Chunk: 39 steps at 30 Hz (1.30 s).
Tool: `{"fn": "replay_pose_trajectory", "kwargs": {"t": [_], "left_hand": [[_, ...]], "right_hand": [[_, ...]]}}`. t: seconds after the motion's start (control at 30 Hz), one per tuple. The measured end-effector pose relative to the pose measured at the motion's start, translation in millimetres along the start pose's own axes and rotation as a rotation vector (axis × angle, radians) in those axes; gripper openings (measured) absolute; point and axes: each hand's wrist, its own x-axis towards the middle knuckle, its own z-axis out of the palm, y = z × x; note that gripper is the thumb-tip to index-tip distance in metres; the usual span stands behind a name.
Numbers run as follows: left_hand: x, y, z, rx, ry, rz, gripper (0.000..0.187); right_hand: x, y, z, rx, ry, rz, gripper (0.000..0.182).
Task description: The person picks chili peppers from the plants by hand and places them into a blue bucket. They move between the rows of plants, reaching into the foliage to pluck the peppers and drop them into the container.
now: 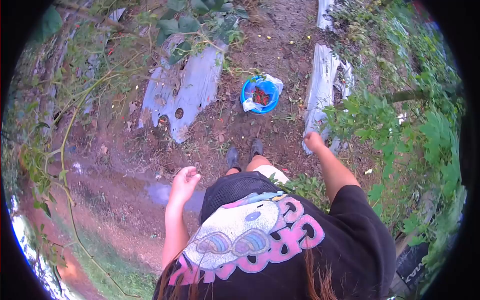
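Observation:
Left of my body, my left hand (185, 183) is held over the muddy ground with its fingers loosely curled and apart, nothing visible in it. On the right, my right hand (314, 142) is closed near the white plastic sheet (320, 95) and the green plants; whatever it holds, if anything, is too small to name. Beyond my boots stands a blue basin (270, 106) lined with a whitish plastic bag (249, 105). Red peppers (260, 96) lie inside it. Neither hand touches the basin.
Torn grey plastic sheeting (195, 82) covers soil at the left. Leafy plants (395, 130) crowd the right side, and a thin branch (64, 150) arches along the left. My boots (233, 157) stand on the dirt path below the basin.

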Motion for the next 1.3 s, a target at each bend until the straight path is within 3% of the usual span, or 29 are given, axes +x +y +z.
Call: {"fn": "replay_pose_trajectory", "kwargs": {"t": [0.23,0.43,0.53,0.63,0.67,0.77,0.87,1.07,1.17,1.3], "left_hand": [[31,2,-10,0.204,-0.142,0.145,0.042],[49,39,-13,0.258,-0.211,0.239,0.044],[52,54,-16,0.317,-0.222,0.285,0.045],[52,72,-13,0.337,-0.243,0.32,0.045],[53,70,-13,0.339,-0.253,0.336,0.045],[51,74,-11,0.358,-0.292,0.351,0.045],[57,64,-11,0.408,-0.331,0.329,0.046],[61,66,-10,0.487,-0.365,0.392,0.045],[66,65,-11,0.498,-0.356,0.417,0.045],[62,72,-10,0.475,-0.354,0.406,0.046]], "right_hand": [[-80,22,-29,-0.031,-0.05,0.174,0.027],[-120,50,-76,0.354,0.726,0.312,0.026],[-150,59,-120,0.458,0.771,0.511,0.029],[-175,95,-134,0.37,0.949,0.266,0.037],[-180,103,-134,0.258,1.076,0.282,0.029],[-221,79,-152,0.431,1.19,0.448,0.024],[-224,100,-133,0.386,1.032,0.476,0.028],[-251,44,-137,0.665,0.572,0.185,0.034],[-283,-8,-173,0.953,0.522,-0.063,0.028],[-288,-30,-206,1.211,0.73,-0.16,0.019]]}}
